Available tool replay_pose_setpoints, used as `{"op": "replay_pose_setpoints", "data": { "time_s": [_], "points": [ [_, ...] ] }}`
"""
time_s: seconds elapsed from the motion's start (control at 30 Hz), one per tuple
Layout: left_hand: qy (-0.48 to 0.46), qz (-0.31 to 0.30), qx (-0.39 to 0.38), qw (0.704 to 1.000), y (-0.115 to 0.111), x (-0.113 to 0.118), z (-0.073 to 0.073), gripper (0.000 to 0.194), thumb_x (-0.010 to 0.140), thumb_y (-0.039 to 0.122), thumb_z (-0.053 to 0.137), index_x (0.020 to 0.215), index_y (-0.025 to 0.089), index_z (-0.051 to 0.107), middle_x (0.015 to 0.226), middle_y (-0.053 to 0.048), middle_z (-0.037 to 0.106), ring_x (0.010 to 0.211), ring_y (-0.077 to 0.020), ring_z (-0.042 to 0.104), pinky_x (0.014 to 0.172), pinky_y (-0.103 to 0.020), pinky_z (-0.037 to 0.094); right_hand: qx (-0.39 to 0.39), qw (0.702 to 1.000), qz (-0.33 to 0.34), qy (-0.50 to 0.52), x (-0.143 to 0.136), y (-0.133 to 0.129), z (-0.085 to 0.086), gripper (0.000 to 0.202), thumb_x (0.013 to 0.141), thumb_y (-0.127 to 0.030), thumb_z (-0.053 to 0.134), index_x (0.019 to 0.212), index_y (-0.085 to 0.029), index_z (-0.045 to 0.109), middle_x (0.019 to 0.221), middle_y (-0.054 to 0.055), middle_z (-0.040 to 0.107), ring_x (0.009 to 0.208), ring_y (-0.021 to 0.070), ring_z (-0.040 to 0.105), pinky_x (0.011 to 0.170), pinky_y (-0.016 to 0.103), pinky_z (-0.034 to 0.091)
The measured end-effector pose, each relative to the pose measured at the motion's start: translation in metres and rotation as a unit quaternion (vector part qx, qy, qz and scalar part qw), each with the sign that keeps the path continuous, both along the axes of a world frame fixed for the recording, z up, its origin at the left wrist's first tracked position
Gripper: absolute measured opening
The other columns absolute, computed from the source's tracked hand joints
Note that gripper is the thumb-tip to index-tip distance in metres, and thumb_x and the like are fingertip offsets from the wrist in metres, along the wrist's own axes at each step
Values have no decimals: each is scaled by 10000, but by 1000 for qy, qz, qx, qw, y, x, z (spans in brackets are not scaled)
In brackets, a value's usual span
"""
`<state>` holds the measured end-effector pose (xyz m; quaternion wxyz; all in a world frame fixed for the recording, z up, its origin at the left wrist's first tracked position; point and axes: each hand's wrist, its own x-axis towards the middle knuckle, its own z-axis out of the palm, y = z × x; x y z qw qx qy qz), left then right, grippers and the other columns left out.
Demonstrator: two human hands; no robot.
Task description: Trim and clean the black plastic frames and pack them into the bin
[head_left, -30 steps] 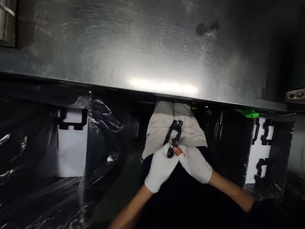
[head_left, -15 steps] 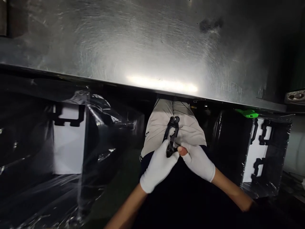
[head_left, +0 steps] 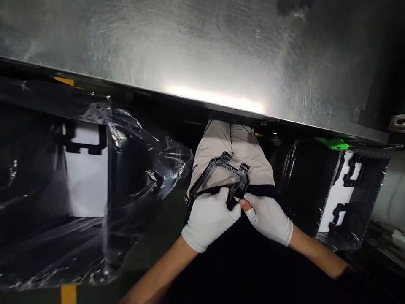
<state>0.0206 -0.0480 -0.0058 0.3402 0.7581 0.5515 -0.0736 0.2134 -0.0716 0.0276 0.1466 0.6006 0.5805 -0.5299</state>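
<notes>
A black frame-shaped part (head_left: 218,164) with an open middle is held over my lap, its broad side turned up. My left hand (head_left: 211,217), in a white glove, is closed on the part's lower edge. Close against its lower right corner is my right hand (head_left: 268,217), also gloved, with a bare thumb tip showing. The right fingers are pinched together; whatever they grip is too small to make out.
A metal table (head_left: 190,50) spans the top of the view. At the left, a plastic-lined box (head_left: 123,177) holds a similar black part on white sheet. At the right stands another lined box (head_left: 297,185) with several black parts and a green object (head_left: 337,145) at its rim.
The black part has turned from a narrow, edge-on view to its broad side, now reaching out to the left. Both hands remain close together at its lower end. The view has shifted slightly.
</notes>
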Motion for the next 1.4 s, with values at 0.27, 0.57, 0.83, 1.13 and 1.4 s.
{"op": "replay_pose_setpoints", "data": {
  "time_s": [0.27,0.57,0.83,1.13,1.4],
  "points": [
    [4,-17,131,991,-6,1,-2,355,937,523,631,801,199,681,540,-51,626,512,-281,652,564,-376,339,-23,997,54,-57,-7,11,7,430,1209,-436,317,1090,-213,665,924,51,778,780,192,718,650,296,351],
    [14,-28,167,986,-9,2,-3,343,912,516,661,741,220,645,497,-42,589,471,-268,607,564,-378,323,-32,994,71,-71,-8,14,9,436,1210,-444,327,1106,-212,681,958,72,807,817,216,759,637,322,309],
    [39,-9,142,989,-12,2,-3,397,920,560,635,712,222,663,491,-64,576,516,-293,624,592,-381,330,-32,998,10,-62,-12,4,3,445,1209,-445,317,1022,-223,655,850,41,762,755,189,725,639,302,321],
    [42,13,149,988,-15,5,-2,431,940,566,626,693,218,677,483,-82,572,525,-298,618,593,-372,268,-17,997,-24,-67,-15,-4,-1,465,1201,-487,289,1026,-223,630,836,45,737,708,186,685,612,311,284],
    [85,63,68,992,-9,8,-1,510,978,655,583,755,210,690,562,-94,656,601,-300,685,624,-362,354,33,986,-159,26,-1,-9,-7,504,1163,-604,261,886,-258,501,745,3,604,665,184,570,632,300,352]
  ]
}}
